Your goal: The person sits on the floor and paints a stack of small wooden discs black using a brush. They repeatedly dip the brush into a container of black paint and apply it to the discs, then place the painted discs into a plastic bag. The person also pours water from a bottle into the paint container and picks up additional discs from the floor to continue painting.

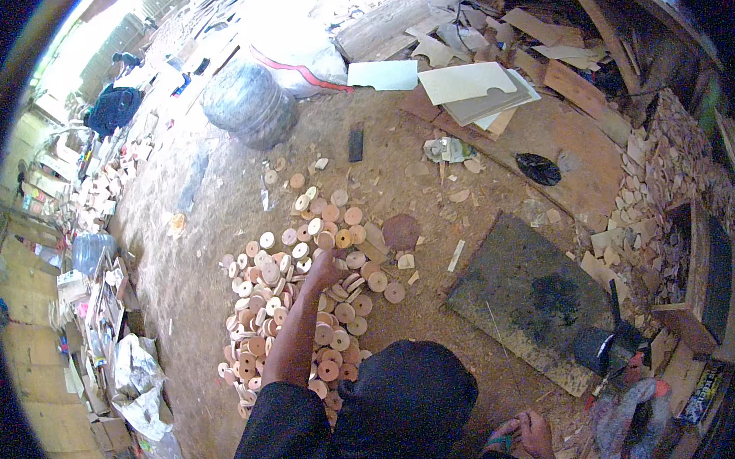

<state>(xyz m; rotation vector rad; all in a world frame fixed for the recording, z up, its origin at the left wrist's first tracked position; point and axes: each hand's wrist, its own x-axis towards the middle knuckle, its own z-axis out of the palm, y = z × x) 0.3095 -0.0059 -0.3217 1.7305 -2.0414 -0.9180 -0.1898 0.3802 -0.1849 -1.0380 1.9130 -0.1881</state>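
Note:
Round wooden discs (341,340), each with a small centre hole, lie heaped on the dirt floor in front of me. Some are pale, others reddish brown. My left hand (325,270) reaches over the heap to its far side, with its fingers bent together at an orange-tinted wooden disc (344,238), which they appear to pinch. The forearm hides part of the heap. A dark rounded shape (415,386) fills the lower middle. Low on the right, beside a green sandal strap (504,430), bare skin shows that may be my right hand (534,436); its fingers cannot be made out.
A stained dark board (540,303) lies at the right. Beyond the heap stand a grey plastic-wrapped bundle (251,106) and pale cut sheets (472,88). Wood scraps (635,196) pile up at the far right. Plastic bags (139,382) and clutter line the left.

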